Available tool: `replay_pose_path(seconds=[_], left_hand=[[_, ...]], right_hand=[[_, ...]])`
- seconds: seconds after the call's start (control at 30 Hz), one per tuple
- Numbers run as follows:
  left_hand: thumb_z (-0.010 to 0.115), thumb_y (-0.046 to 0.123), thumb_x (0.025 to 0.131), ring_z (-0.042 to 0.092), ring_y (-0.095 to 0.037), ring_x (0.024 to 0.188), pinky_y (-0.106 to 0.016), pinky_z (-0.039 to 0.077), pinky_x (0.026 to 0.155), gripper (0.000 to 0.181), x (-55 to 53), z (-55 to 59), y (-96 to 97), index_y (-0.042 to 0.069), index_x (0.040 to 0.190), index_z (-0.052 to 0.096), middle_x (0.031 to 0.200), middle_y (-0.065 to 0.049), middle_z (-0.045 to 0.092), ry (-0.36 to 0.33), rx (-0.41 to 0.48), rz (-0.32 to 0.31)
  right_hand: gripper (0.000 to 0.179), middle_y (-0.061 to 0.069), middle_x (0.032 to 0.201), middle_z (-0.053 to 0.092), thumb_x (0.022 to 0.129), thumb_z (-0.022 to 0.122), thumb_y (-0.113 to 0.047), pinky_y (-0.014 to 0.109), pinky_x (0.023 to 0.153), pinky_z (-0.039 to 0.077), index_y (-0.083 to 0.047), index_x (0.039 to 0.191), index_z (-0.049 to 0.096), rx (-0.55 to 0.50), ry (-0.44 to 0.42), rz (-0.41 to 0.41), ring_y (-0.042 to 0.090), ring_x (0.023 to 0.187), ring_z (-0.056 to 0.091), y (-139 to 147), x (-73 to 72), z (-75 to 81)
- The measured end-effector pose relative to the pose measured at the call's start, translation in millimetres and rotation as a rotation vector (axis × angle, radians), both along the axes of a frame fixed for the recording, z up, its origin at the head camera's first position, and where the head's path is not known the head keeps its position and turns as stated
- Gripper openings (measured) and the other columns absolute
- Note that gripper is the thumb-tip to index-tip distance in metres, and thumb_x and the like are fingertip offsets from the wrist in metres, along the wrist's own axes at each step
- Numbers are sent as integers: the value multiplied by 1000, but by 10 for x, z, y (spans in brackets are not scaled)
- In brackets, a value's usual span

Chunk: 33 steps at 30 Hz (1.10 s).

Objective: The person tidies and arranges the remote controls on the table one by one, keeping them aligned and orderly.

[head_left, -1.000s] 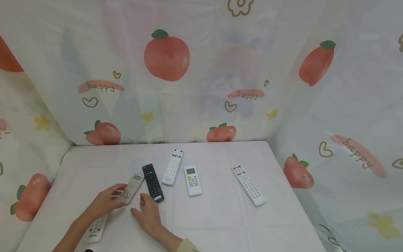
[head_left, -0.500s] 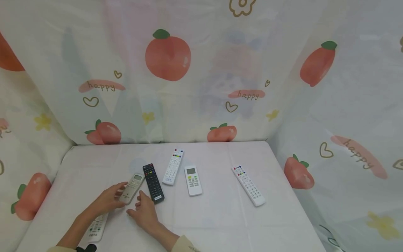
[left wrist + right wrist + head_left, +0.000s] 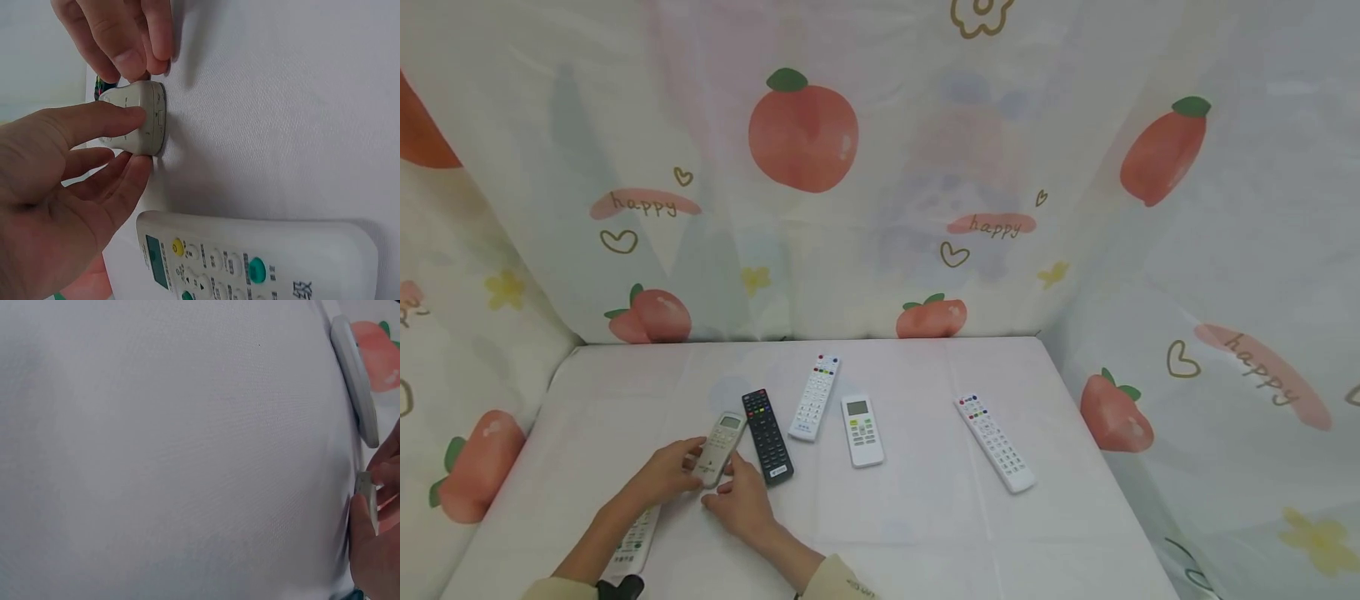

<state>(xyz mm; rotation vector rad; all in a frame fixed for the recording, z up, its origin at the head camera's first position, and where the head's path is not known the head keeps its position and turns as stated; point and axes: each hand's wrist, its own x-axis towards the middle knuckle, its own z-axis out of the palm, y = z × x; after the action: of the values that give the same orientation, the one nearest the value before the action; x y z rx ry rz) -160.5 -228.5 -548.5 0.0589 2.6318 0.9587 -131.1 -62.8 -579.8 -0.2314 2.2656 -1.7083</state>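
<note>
A beige remote control (image 3: 721,446) with a small grey screen lies slanted on the white table. My left hand (image 3: 661,477) holds its lower left part. In the left wrist view, the thumb presses on top of the beige remote control (image 3: 139,97) near its end, and the other fingers are against its side. From the opposite side my right hand (image 3: 747,502) reaches in, its loosely bent fingertips right at the edge of that remote. Close to the right hand's fingers lies a black remote control (image 3: 767,437).
Partly under my left forearm lies a white remote control (image 3: 638,537) with green buttons. Farther right are a long white remote (image 3: 815,398), a short white remote with a screen (image 3: 862,433) and another long white remote (image 3: 995,443). A fruit-print curtain (image 3: 865,250) encloses the table (image 3: 925,533).
My right hand has shifted slightly left and up, its fingers now at the beige remote's edge. My left hand stays on that remote, which has turned slightly more upright in the head view.
</note>
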Motion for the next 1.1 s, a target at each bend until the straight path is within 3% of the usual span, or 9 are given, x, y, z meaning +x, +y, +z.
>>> replay_pose_path(seconds=[0.23, 0.47, 0.9, 1.1], left_hand=[[76, -1, 76, 61, -34, 99, -43, 57, 79, 70, -23, -9, 50, -17, 137, 44, 118, -27, 59, -10, 2, 20], [79, 0, 73, 61, -24, 90, -37, 57, 74, 76, -9, -21, 71, -20, 136, 42, 110, -19, 61, -23, 24, 47], [81, 6, 75, 62, -30, 97, -44, 56, 82, 79, 42, 50, 93, -18, 138, 41, 116, -25, 60, -55, 49, 99], [77, 7, 78, 62, -37, 104, -49, 54, 86, 75, 103, 56, 66, -18, 139, 41, 119, -27, 59, -59, 91, 120]], right_hand=[[65, -3, 105, 53, 84, 74, -1, 14, 70, 54, -3, 144, 48, -7, 8, 2, 1, 83, 58, 9, -21, 7], [64, -2, 100, 55, 87, 72, -2, 14, 72, 54, 1, 145, 46, -21, 0, -27, 4, 87, 62, 10, -42, 23], [59, -6, 95, 53, 86, 75, -7, 15, 75, 53, 2, 140, 52, 15, 15, -59, 2, 86, 54, -1, -63, 24], [57, -7, 93, 57, 86, 75, -6, 16, 77, 53, -1, 139, 55, -19, 15, -43, 3, 88, 55, 0, -60, 48]])
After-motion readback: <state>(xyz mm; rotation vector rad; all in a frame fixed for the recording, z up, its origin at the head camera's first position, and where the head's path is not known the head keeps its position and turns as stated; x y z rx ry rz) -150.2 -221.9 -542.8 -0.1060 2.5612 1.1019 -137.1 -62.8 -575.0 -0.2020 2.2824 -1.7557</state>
